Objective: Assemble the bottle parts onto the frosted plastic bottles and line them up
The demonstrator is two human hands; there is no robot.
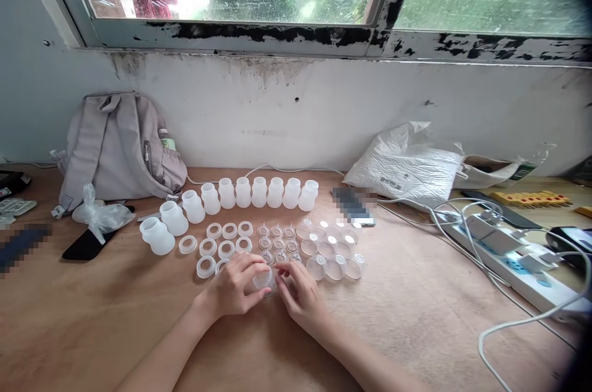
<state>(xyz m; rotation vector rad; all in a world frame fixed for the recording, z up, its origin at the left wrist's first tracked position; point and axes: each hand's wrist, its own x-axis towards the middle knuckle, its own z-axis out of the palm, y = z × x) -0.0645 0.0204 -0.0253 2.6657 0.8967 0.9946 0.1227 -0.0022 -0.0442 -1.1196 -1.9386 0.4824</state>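
Observation:
My left hand [235, 287] is curled around a small clear plastic part [263, 280] just above the wooden table [416, 318]. My right hand [300, 293] meets it from the right, fingertips pinching the same part. Right behind my hands lie rows of white rings [226, 239], clear nipples [276, 238] and clear domed caps [330, 251]. A curved row of white squat bottles [243, 192] stands farther back.
A grey backpack [115, 145] leans on the wall at left, with a knotted clear bag [99, 214] and a black phone [86, 245] before it. A white sack [407, 164], a power strip [513, 256] with cables and another phone [354, 206] sit to the right.

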